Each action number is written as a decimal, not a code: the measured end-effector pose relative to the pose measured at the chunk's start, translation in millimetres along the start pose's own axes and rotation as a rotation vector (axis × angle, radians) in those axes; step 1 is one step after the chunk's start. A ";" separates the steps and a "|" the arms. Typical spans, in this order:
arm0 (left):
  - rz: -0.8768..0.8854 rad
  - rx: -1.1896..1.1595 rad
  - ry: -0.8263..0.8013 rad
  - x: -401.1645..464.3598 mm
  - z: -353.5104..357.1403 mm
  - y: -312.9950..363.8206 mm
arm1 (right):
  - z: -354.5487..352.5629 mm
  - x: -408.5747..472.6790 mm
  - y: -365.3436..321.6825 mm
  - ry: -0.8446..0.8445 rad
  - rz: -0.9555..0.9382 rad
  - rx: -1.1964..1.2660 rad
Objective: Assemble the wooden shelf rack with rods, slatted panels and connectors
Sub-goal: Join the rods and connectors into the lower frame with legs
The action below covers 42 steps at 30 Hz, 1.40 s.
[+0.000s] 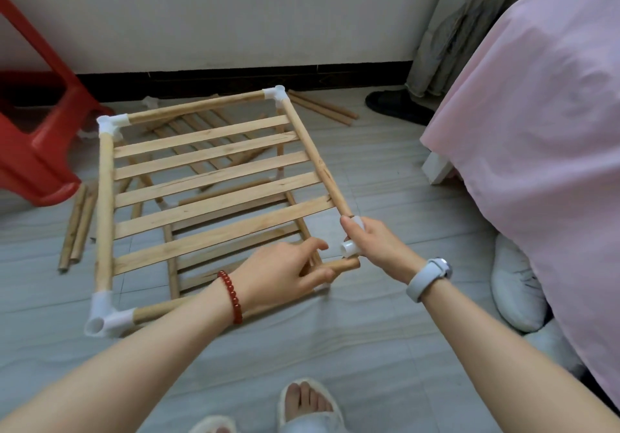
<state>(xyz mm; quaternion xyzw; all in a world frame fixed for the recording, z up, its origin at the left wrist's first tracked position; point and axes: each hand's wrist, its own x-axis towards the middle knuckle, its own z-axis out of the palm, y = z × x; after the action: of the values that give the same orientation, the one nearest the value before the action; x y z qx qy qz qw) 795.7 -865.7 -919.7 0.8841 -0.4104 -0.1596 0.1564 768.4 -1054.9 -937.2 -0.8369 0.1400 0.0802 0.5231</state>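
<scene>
Left hand [288,270] grips near rod [339,266]; right hand [372,244] grips corner connector [350,248], just apart.

1. Wall [235,13]: plain white, dark skirting.
2. Floor [369,348]: grey wood-grain tiles.
3. Stool [37,150]: red plastic, left.
4. Bed cover [536,114]: pink, right.
5. Curtain [459,26]: grey, corner.

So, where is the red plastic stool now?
The red plastic stool stands at the far left of the head view, by the wall, beside the slatted panel's left rod.
</scene>
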 end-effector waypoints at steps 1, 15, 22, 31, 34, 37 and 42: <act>0.012 0.036 -0.039 -1.8 3.5 0.5 | -1.5 -0.4 0.5 -0.010 0.006 0.004; 0.079 0.010 0.066 -15.9 11.5 -3.6 | -5.6 0.0 9.6 -0.051 0.035 0.105; 0.046 -0.035 0.129 -11.2 8.8 -5.2 | -2.3 -3.9 20.8 0.016 0.042 0.114; -0.066 0.259 0.249 -14.7 18.6 8.2 | 16.1 -2.3 9.1 0.231 0.116 0.120; -0.063 0.331 0.302 -19.1 27.5 13.1 | 21.4 -5.2 8.9 0.279 0.153 0.168; -0.057 0.343 0.330 -18.4 31.4 15.6 | 27.3 -8.4 8.8 0.273 0.164 0.193; -0.014 0.365 0.428 -17.9 28.5 13.4 | 34.1 -8.9 5.4 0.244 0.187 0.219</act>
<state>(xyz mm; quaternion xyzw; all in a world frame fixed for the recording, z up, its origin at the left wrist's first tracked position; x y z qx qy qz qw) 764.0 -864.2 -937.2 0.9141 -0.3838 0.1061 0.0766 758.7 -1025.1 -954.3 -0.7618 0.2876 0.0108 0.5805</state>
